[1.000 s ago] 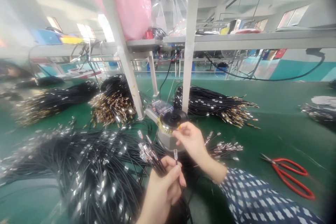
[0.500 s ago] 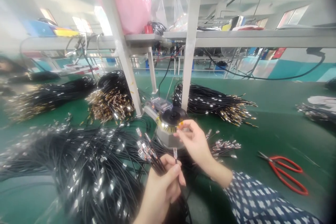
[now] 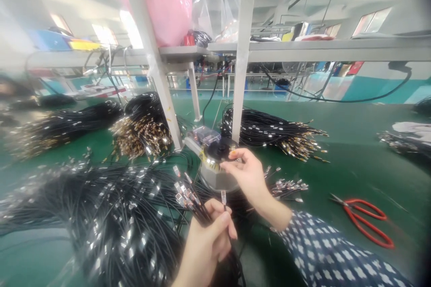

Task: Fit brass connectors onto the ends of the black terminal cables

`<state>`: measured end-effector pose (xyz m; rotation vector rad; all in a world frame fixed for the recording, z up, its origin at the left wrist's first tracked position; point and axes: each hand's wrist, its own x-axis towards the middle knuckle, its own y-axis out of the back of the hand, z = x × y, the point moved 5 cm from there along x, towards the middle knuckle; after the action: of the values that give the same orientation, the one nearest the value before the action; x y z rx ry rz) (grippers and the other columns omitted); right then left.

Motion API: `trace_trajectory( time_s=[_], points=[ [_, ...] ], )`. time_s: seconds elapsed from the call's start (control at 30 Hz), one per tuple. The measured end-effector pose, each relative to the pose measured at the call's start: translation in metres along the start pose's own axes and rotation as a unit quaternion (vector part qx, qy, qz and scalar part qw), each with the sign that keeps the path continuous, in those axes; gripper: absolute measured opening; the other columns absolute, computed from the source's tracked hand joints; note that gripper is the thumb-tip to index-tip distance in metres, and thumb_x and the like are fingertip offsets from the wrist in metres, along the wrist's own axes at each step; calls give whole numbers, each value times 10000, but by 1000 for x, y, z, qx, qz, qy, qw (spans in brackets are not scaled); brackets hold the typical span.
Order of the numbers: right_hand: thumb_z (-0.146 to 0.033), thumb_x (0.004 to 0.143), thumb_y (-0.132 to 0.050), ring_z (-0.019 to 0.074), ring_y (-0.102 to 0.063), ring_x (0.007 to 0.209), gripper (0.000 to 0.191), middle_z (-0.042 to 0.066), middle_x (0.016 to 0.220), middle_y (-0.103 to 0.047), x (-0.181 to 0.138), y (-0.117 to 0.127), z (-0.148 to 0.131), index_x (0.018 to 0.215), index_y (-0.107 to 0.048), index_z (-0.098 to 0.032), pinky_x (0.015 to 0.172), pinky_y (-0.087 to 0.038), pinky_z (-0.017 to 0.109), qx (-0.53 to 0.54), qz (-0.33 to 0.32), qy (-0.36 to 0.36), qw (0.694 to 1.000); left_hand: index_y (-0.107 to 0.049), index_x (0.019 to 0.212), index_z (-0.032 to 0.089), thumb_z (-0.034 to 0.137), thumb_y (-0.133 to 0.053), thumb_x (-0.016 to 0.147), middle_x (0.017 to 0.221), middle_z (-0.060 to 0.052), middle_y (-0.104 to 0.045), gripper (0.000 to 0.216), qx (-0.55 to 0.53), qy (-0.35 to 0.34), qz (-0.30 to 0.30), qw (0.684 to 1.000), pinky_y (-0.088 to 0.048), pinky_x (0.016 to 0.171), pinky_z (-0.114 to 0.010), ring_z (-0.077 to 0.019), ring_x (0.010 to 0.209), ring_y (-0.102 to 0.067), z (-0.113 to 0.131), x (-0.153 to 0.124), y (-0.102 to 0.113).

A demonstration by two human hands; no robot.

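Note:
My left hand [image 3: 210, 240] is closed around a bundle of thin black cables [image 3: 201, 210] with small silver metal connectors at their tips. One cable [image 3: 224, 197] stands apart from the bundle, upright between thumb and forefinger. My right hand [image 3: 245, 172] is at the front right edge of a round tape dispenser [image 3: 217, 181] with a black disc on top and yellowish strips around its rim. Thumb and forefinger are a little apart. A small orange bit shows at the forefinger's tip; I cannot make out whether it is tape.
A large heap of black cables [image 3: 111, 215] covers the left of the green table. More bundles [image 3: 276, 132] lie behind, and short connector ends [image 3: 288, 187] lie right of my wrist. Red-handled scissors [image 3: 365, 219] rest at the right. White shelf posts [image 3: 240, 76] rise behind the dispenser.
My right hand has moved slightly left and up, closer over the dispenser's rim. My left hand keeps its hold on the cables almost unmoved.

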<state>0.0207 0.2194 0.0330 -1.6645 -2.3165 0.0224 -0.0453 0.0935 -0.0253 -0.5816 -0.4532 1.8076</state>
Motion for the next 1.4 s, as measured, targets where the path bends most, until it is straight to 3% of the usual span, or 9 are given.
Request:
trace_trajectory(
  time_s=[0.07,0.27,0.4,0.53,0.73,0.93,1.1,1.27,1.4],
  points=[
    [-214,656,-789,110,-673,710,342,-27,890,-587,-5,9,-16,873,-525,-197,706,-557,234,17,-12,0,1000,-527,769,184,360,-788,707,493,19,-623,321,2,-1,0,1000,-187,306,-128,10,293,-200,2,0,-2],
    [-355,862,-628,113,-670,702,186,-7,841,-607,-48,50,-43,890,-565,-182,580,-466,184,-83,-227,-101,965,-537,804,182,371,-754,755,541,13,-624,291,42,17,-13,999,-139,336,-130,22,312,-200,7,-8,-18],
    [-462,945,-462,136,-651,677,365,23,788,-630,-70,72,-45,782,-602,-166,597,-473,223,-170,-257,-109,945,-567,844,172,376,-763,749,543,27,-597,299,84,20,-10,996,-175,360,-142,15,323,-254,10,-14,-32],
    [-411,962,-422,144,-623,659,386,28,784,-654,-78,72,-50,735,-624,-173,622,-478,246,-237,-270,-77,930,-608,899,149,326,-793,714,532,27,-586,316,118,9,0,993,-192,371,-154,4,330,-284,10,-17,-43],
    [-346,940,-492,138,-579,634,356,3,660,-641,-80,68,-63,660,-640,-182,621,-443,232,-309,-259,9,915,-633,795,126,257,-783,719,501,23,-567,214,148,9,30,988,-168,378,-141,13,340,-279,9,-21,-48],
    [-433,953,-462,132,-610,630,335,12,789,-676,-82,78,-35,886,-680,-188,604,-474,241,-204,-201,-81,955,-618,738,118,270,-797,706,527,11,-586,236,132,9,57,990,-166,382,-138,30,336,-271,9,-20,-43],
    [-353,797,-692,163,-645,762,185,32,886,-699,-89,70,-20,862,-695,-179,683,-498,265,-126,-145,-106,976,-623,727,117,296,-812,683,509,14,-582,264,129,7,73,989,-194,374,-139,24,329,-285,7,-16,-42],
    [-267,793,-674,170,-632,768,114,28,794,-687,-83,73,-27,728,-686,-174,717,-488,290,-124,-101,-65,985,-621,964,145,272,-788,706,537,18,-613,333,111,-29,65,991,-228,376,-140,5,324,-312,8,-20,-47],
    [-273,783,-687,163,-620,754,110,18,791,-678,-77,74,-35,727,-692,-179,708,-480,290,-130,-125,-62,982,-555,1073,196,242,-715,786,576,4,-662,332,123,-60,41,990,-293,363,-151,-32,305,-390,11,-24,-47]
  ],
)
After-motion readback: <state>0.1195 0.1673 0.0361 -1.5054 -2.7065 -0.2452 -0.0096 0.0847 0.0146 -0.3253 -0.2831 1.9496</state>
